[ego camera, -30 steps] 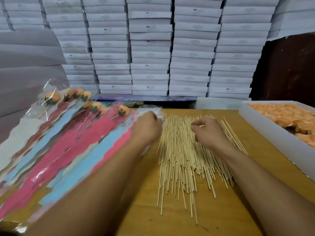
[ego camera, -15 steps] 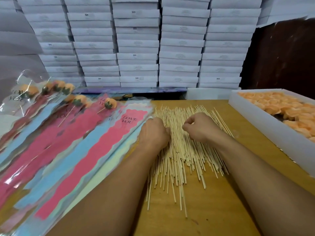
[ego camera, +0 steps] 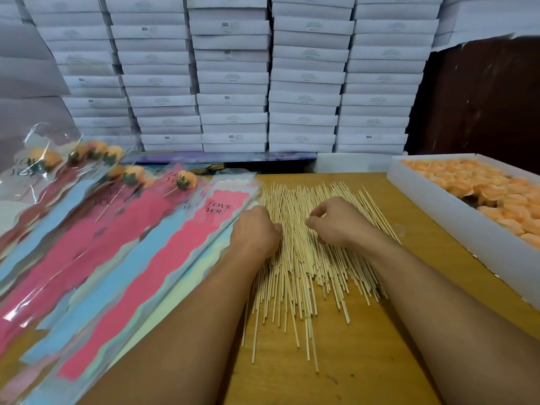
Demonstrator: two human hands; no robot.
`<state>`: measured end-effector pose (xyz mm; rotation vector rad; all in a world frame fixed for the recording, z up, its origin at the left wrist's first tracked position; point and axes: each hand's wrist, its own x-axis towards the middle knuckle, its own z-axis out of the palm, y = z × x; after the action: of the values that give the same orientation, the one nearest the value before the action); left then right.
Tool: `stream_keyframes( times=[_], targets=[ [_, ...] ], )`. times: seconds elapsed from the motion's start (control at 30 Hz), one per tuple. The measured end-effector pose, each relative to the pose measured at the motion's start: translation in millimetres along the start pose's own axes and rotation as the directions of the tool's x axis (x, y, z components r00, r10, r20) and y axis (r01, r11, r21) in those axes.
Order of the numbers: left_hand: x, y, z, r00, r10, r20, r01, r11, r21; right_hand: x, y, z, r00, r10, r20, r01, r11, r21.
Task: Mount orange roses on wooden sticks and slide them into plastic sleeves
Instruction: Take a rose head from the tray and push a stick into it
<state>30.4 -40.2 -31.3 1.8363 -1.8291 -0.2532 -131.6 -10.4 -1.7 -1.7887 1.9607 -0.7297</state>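
A loose pile of thin wooden sticks (ego camera: 298, 276) lies fanned out in the middle of the wooden table (ego camera: 365, 363). Both my hands rest on its far half. My left hand (ego camera: 254, 229) sits knuckles up at the pile's left edge, fingers curled under. My right hand (ego camera: 336, 220) is beside it with thumb and fingers bent in a pinch over the sticks; whether a stick is in it I cannot tell. Pink and blue "LOVE YOU" plastic sleeves (ego camera: 187, 258) lie stacked on the left. Several hold orange roses on sticks (ego camera: 187, 179).
A long white tray (ego camera: 438, 211) full of loose orange rose heads (ego camera: 482, 188) runs along the table's right edge. Stacks of flat white boxes (ego camera: 233, 83) form a wall behind the table. A dark wooden panel (ego camera: 482, 97) stands at the back right.
My left hand has moved right, off the top sleeve and onto the left side of the stick pile. My right hand has stayed on the sticks, fingers curling.
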Motion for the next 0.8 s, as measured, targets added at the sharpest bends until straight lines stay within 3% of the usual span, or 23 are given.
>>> stream_keyframes(
  times=[0.17,0.37,0.6,0.67,0.8],
  targets=[
    [1.2,-2.6,0.9,1.0,-0.019,-0.021,0.019,1.0,-0.002,3.8,2.3,-2.1,1.0,0.007,-0.02,-0.008,1.0,-0.008],
    [2.9,-0.2,0.5,1.0,-0.008,-0.023,0.008,1.0,-0.003,33.1,26.0,-56.4,0.967,0.1,-0.233,-0.145,0.972,-0.184],
    [4.5,3.0,-1.5,0.998,0.008,-0.058,-0.01,0.999,-0.032,45.5,104.9,-163.0,0.796,0.267,-0.542,-0.48,0.825,-0.299],
    [3.4,4.9,-1.3,0.998,0.011,-0.055,-0.013,0.999,-0.032,44.1,128.0,-181.4,0.8,0.382,-0.462,-0.536,0.801,-0.266],
    [1.4,6.8,-1.7,0.999,0.011,-0.043,-0.013,0.999,-0.04,38.9,155.6,-194.7,0.821,0.555,-0.133,-0.562,0.747,-0.354]
  ],
)
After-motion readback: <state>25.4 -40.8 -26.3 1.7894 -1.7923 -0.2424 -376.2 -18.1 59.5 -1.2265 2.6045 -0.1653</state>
